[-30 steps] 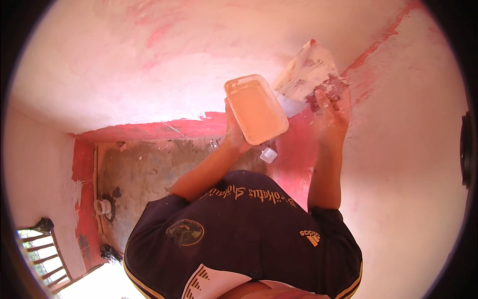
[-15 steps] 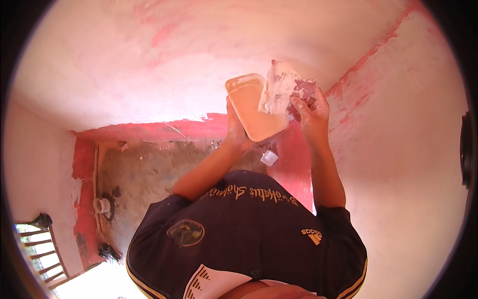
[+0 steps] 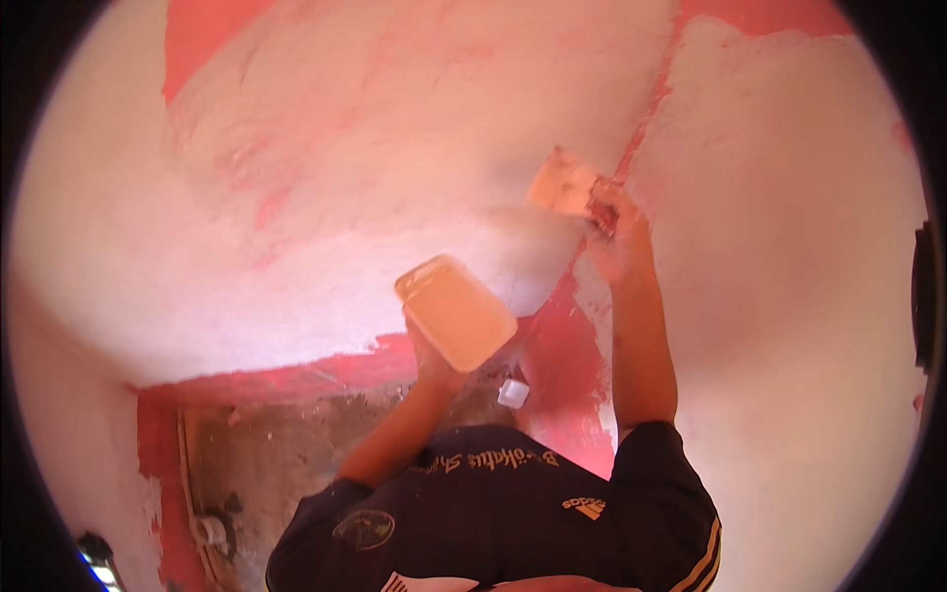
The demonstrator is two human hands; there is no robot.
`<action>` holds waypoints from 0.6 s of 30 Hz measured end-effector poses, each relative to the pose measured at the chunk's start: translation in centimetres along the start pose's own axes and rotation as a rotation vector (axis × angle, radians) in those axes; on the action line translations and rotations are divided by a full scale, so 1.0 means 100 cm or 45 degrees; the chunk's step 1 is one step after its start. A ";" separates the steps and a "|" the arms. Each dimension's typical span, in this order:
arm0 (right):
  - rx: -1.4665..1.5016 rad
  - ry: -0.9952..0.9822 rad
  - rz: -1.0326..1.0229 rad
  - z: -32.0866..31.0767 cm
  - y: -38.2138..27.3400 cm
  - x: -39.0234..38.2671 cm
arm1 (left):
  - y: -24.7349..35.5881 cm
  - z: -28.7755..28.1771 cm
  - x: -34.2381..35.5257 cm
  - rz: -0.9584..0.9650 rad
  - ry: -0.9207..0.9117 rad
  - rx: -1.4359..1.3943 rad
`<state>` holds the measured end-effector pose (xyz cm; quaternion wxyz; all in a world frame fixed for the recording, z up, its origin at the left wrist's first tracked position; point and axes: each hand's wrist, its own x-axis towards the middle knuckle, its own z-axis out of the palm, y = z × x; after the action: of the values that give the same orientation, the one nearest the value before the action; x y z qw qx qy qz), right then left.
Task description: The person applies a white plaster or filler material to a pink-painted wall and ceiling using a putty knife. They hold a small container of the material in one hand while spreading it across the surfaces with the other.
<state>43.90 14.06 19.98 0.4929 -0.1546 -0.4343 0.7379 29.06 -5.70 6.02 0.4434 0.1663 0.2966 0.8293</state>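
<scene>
Our left hand (image 3: 431,363) grips a pale rectangular plastic tub (image 3: 430,272), right hand (image 3: 618,242) a flat peach-smeared scraper (image 3: 560,185); one-handed hold slipping could drop the tub.

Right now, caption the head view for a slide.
Left hand holds a tub, right hand a scraper, before a pink-patched wall.
</scene>
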 end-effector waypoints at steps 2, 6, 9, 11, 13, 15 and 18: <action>-0.089 0.186 -0.239 0.014 -0.053 0.027 | 0.008 0.008 -0.008 0.051 -0.034 -0.157; -0.166 0.229 -0.679 0.055 -0.145 0.117 | 0.045 -0.002 -0.008 0.214 -0.050 -0.128; -0.275 0.281 -0.874 0.102 -0.178 0.181 | 0.088 -0.039 -0.013 0.157 0.017 -0.276; -0.563 0.371 -1.216 0.144 -0.193 0.212 | 0.123 -0.073 -0.012 0.353 -0.010 0.157; -0.572 0.397 -1.298 0.195 -0.203 0.235 | 0.160 -0.112 -0.026 0.545 -0.019 0.602; -0.564 0.386 -1.412 0.242 -0.198 0.246 | 0.198 -0.148 -0.042 0.304 -0.158 -0.189; -2.251 1.170 -1.756 0.339 -0.157 0.255 | 0.256 -0.196 -0.054 0.347 0.035 -0.122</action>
<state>19.07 21.62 57.02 0.6150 -0.4216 -0.5640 -0.3549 5.16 -28.00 7.26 0.3299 0.1726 0.2374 0.8973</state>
